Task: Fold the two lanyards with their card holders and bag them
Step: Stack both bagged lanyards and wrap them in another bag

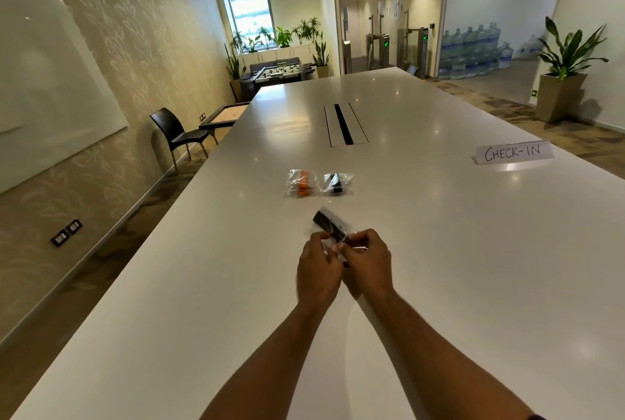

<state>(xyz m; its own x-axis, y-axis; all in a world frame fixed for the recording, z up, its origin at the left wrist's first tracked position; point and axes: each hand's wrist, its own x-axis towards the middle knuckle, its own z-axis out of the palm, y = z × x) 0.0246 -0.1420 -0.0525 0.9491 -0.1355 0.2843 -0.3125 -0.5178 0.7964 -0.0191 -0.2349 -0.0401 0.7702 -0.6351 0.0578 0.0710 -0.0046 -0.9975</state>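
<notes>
Clear plastic everywhere: three bags on the white surface (439, 250). Far left, one bag with an orange lanyard (300, 183); just right of it, one bag with a black lanyard (336, 183). Nearer, the third bag (333, 228), black lanyard inside, pinched by left hand (318, 267) and right hand (370, 257), fingers clamped on its near edge.

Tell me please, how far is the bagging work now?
Two clear bags lie finished on the table: the orange lanyard bag and the black lanyard bag. In hand: the left hand and right hand pinch the mouth of a third bag holding something black. Left: closing it and setting it down.
</notes>
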